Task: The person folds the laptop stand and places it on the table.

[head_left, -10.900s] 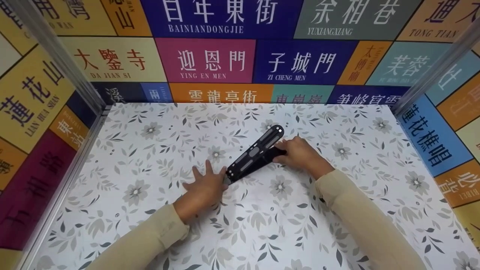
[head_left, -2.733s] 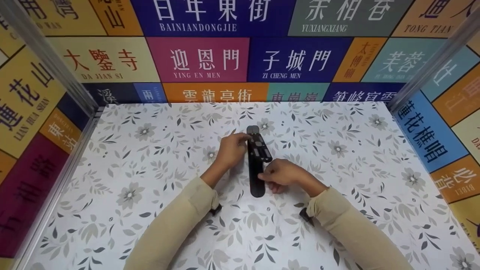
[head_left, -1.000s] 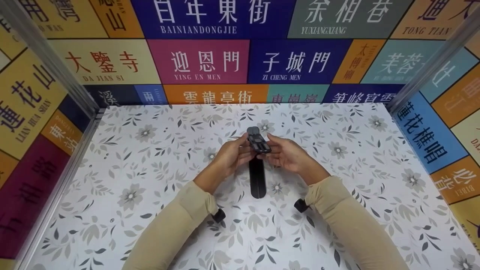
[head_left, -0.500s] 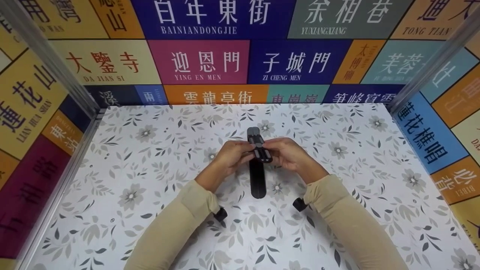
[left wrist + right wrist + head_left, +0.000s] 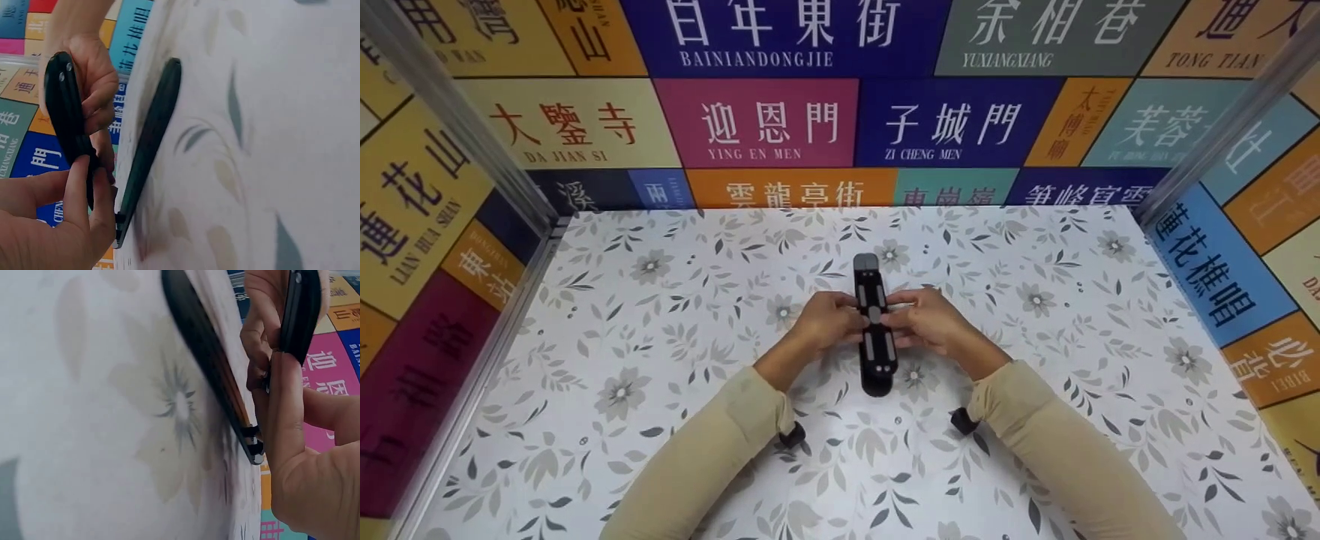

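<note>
A black folding stand point(image 5: 874, 296), two long rounded bars joined at a grey hinge end, sits mid-table with that end pointing away. Grey strips and an oval pad mark its upper bar. My left hand point(image 5: 829, 322) pinches the upper bar from the left, and my right hand point(image 5: 934, 319) pinches it from the right, both near its middle. In the left wrist view the upper bar point(image 5: 64, 112) is raised at an angle from the lower bar point(image 5: 154, 135), which lies along the table. The right wrist view shows the lower bar point(image 5: 211, 354) joined at its far end.
A white table point(image 5: 697, 450) with a grey floral print surrounds the stand. Colourful panels with large lettering point(image 5: 769, 120) stand behind it and at both sides. Metal corner posts point(image 5: 480, 112) edge the space.
The stand was diagonal at first and now points away from me. Over the last second its upper bar has swung down toward the lower bar, and both hands have moved nearer with it.
</note>
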A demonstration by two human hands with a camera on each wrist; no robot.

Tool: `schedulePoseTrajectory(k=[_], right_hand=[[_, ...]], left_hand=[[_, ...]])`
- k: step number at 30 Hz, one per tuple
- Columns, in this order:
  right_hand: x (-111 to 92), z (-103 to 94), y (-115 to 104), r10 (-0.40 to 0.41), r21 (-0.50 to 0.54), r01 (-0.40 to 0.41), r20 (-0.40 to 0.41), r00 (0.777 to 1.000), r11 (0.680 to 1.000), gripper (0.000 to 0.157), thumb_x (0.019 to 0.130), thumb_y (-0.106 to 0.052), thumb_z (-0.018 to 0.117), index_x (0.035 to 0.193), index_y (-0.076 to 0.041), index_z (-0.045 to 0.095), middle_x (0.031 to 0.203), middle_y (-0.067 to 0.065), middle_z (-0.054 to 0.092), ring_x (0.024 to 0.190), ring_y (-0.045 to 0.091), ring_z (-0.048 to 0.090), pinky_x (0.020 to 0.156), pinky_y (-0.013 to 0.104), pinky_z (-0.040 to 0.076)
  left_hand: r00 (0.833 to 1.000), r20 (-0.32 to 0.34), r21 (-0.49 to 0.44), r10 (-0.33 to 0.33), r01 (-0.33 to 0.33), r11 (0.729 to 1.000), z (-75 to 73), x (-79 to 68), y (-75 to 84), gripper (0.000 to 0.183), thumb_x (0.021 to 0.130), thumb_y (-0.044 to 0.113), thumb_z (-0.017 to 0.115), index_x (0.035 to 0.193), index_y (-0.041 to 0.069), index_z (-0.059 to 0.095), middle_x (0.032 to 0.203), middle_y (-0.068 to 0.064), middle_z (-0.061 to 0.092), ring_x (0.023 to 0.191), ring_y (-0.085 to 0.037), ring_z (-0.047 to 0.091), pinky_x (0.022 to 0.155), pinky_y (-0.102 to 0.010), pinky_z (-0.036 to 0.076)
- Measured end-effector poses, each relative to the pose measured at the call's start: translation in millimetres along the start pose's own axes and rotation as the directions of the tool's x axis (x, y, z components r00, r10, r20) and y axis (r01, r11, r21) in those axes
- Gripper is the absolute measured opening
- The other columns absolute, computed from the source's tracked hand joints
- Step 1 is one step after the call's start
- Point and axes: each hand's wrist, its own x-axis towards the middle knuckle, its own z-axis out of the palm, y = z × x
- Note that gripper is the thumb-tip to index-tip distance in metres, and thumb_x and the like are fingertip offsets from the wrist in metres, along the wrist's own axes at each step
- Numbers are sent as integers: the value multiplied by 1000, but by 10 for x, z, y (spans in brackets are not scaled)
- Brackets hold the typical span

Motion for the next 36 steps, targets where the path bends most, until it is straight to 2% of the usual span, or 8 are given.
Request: schedulePoseTrajectory(k=[3,8,16,21,24,26,31,36], right_hand=[[-13,19,39,-29,-99,27,-25,999,995,54,92,-6,72,144,-3,56,108,15,76,85,22,76,71,34,64],[-11,37,102,-100,-280,82,-50,994,957,59,91,-8,75,146,-7,54,106,17,75,75,19,75,67,32,64],[-10,18,149,-174,-424,168,25,984,890,57,89,-10,78,143,-10,60,89,9,72,72,15,70,65,29,62],[-70,-13,129,-291,-634,309,135,947,709,67,82,-22,86,142,-10,60,101,11,69,81,20,63,72,32,55],[-149,-39,123,-311,-744,338,183,933,576,96,75,-39,91,154,-10,45,126,15,61,106,29,59,91,44,52],[-212,-43,130,-291,-809,326,201,936,490,116,68,-52,92,160,-12,33,146,17,51,126,36,49,103,53,45],[-343,-29,177,-205,-907,273,215,955,320,143,52,-72,89,165,-23,17,171,10,19,153,45,16,111,76,22],[-381,6,258,-210,-905,284,225,952,317,144,52,-75,87,165,-29,11,171,2,16,156,47,7,112,83,7]], left_hand=[[997,-31,213,67,-59,975,6,0,-23,34,80,-4,72,115,-8,70,98,-19,75,80,-21,73,74,-31,63],[983,-37,533,178,-131,836,20,11,-54,34,77,4,78,110,-2,74,92,-14,77,84,-21,67,82,-34,57],[986,74,650,152,-163,742,-15,-11,-43,31,81,13,81,109,2,74,78,-4,67,66,-15,56,61,-27,46],[974,183,797,135,-227,560,-39,-104,-10,68,78,40,87,134,9,65,105,-12,61,96,-26,52,80,-36,48],[971,223,873,88,-239,425,-34,-197,9,105,73,57,87,159,18,38,140,-19,51,129,-38,44,102,-52,46],[971,236,897,26,-228,379,-29,-268,0,119,70,62,86,164,21,24,160,-18,35,147,-44,29,112,-65,36],[963,260,903,-72,-216,372,-7,-385,-53,127,70,64,85,165,23,12,173,-8,7,156,-48,1,115,-81,8],[965,256,899,-51,-218,379,12,-409,-77,126,71,61,86,165,22,12,172,-7,8,155,-51,-1,112,-84,4]])
